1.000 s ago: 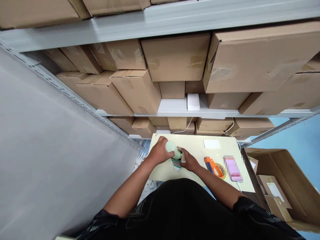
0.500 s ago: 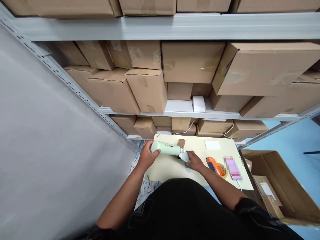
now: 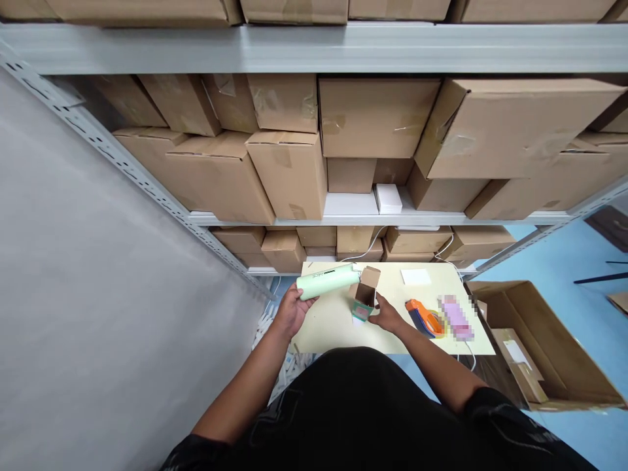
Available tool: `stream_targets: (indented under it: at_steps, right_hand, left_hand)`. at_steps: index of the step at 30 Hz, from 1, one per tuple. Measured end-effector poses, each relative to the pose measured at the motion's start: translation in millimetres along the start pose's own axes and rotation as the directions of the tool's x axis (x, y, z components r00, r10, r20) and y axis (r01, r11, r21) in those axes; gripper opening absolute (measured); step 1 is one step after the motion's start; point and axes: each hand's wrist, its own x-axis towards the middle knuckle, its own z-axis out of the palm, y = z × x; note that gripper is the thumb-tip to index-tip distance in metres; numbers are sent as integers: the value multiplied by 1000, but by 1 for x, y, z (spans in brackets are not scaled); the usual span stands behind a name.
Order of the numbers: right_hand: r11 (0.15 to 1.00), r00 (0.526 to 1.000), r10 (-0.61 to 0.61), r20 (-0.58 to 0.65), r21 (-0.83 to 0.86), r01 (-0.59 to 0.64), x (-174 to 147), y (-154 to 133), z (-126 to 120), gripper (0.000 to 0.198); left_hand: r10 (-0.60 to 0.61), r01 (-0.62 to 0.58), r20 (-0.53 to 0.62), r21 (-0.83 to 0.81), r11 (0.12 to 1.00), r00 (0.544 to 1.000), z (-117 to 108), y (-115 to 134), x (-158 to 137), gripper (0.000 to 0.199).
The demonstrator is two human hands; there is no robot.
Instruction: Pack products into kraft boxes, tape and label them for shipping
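This looks like a storeroom with a packing spot: grey metal shelving [image 3: 294, 52] spans the far side, its levels crowded with plain brown cartons [image 3: 287, 173], several bearing strips of tape. In front stands a pale yellow worktable [image 3: 324, 333], where an orange tape dispenser [image 3: 426, 319] lies toward the right and a small open box [image 3: 364, 309] is at the middle. Beside the worktable on the right, a large open carton [image 3: 549, 340] holds smaller boxes [image 3: 530, 383], one with a white label [image 3: 515, 351], and a blue floor [image 3: 574, 255] stretches beyond

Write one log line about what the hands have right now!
left hand: holding pale green cylinder | right hand: holding open box at its right side | cylinder: outside box | table: orange tape dispenser
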Motion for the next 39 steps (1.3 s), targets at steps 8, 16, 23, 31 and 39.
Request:
stream_targets:
  at_steps: [8,16,23,31,39]
  right_hand:
    - [983,994,107,-34,155,-101,-17,16,-55,94]
    - [907,982,77,-173,421,4,-26,-25,-80,57]
    - [627,959,-284,8,758,179,-42,-123,-90,59]
    - [816,929,-276,-248,450,363,-41,-152,-99,66]
    - [688,927,-364,-88,645,332,-56,-194,-88,58]
  left_hand:
    - [-103,101,0,-205,974,995,27,-32,1,53]
    - [-143,162,90,-273,948,986,55,-58,2,61]
    - [-237,289,304,-139,947,923,90,-99,-12,63]
    - [-102,-76,466,347,935,879,98,-93,-17,93]
    - [-220,38,593,305,952,774,78,-52,-14,69]
